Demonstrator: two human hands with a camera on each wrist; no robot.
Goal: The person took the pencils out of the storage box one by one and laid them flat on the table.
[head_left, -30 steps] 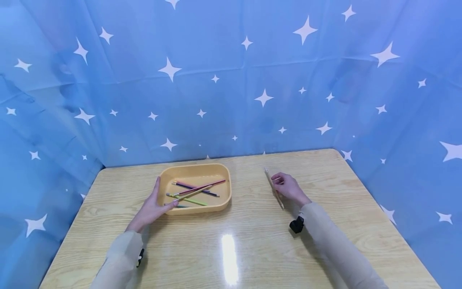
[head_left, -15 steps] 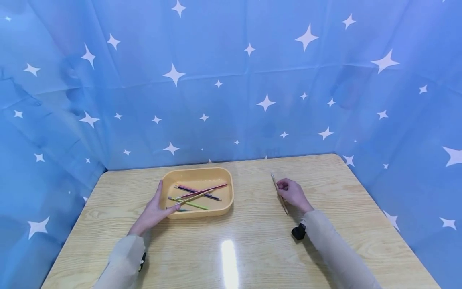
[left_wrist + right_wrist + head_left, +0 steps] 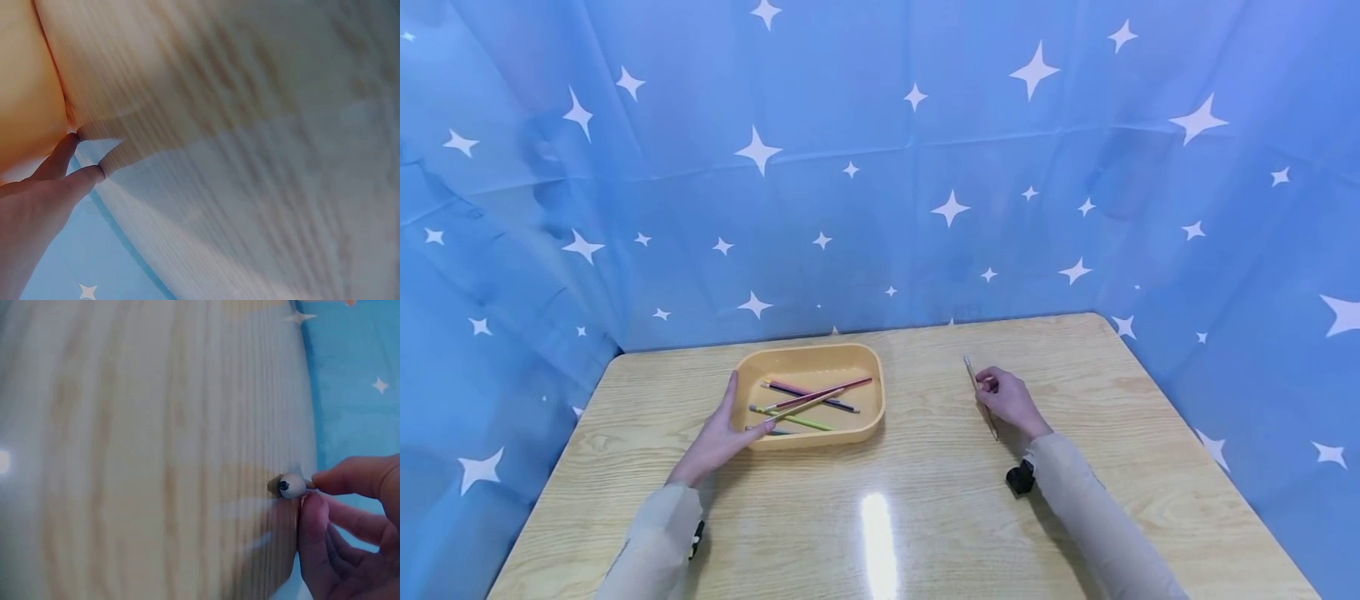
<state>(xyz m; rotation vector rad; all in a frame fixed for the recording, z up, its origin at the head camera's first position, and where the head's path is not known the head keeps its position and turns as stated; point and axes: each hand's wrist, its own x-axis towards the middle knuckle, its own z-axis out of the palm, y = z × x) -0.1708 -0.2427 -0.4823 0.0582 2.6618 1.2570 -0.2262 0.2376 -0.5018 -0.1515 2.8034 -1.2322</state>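
Observation:
My left hand lies spread against the near left corner of a shallow yellow-orange tray. Its thumb stretches over the front rim, and straight fingers lie along the left side. In the left wrist view two fingertips meet the tray's outer wall. Several pencils cross inside the tray, among them a red pencil, a lime green pencil and a gold pencil. To the right, my right hand pinches a tan pencil between thumb and fingers. In the right wrist view this pencil appears end-on.
The wood-grain table extends around both hands, with a bright reflection near its front middle. A blue curtain with white stars stands along the back and sides. Black wrist devices, such as the right one, sit at the sleeves.
The right hand has shifted slightly right with the tan pencil still in its pinch. The view has tilted a little. The left hand stays at the tray.

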